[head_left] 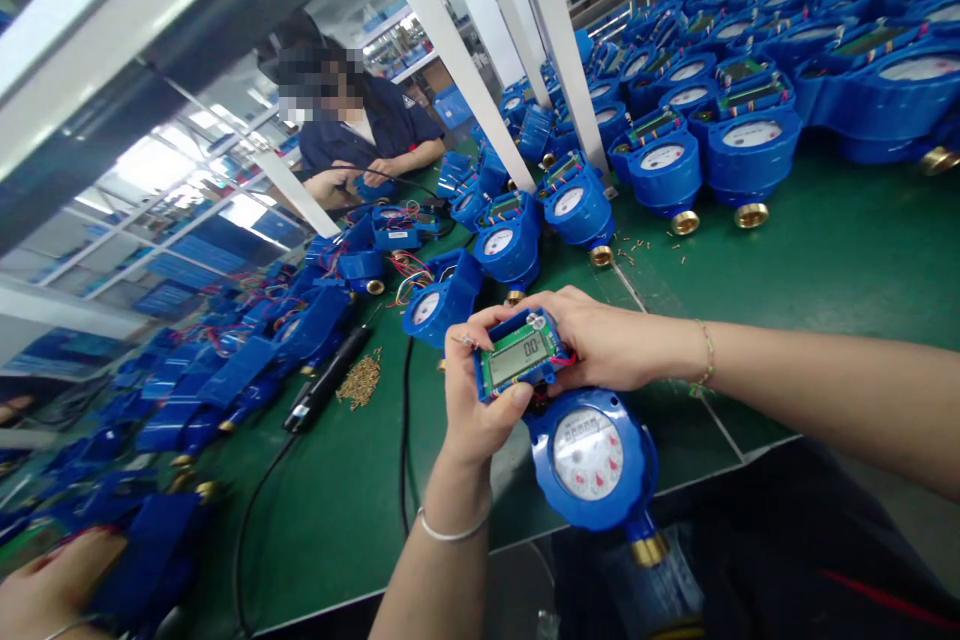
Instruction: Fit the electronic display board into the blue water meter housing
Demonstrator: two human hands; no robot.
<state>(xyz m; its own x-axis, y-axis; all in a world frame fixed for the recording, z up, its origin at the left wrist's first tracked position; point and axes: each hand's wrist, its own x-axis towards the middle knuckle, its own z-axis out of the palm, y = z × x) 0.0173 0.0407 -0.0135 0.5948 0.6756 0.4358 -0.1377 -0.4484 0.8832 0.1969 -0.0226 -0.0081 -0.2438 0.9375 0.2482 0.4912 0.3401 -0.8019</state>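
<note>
I hold a blue water meter (592,460) above the near edge of the green table (825,250). Its round white dial faces up and a brass fitting (648,550) points toward me. On top sits a blue module with a green circuit board and LCD screen (517,357). My left hand (471,400) grips the module's left side, thumb on its lower edge. My right hand (600,340) closes over the module's right side, fingers curled round it. A bracelet sits on each wrist.
Several blue meters (742,145) stand in rows at the back right. More meters and blue covers (247,360) lie at the left, beside a black electric screwdriver (330,380) and a pile of small screws (361,380). A person in dark blue (360,135) works opposite. Another hand (52,585) shows bottom left.
</note>
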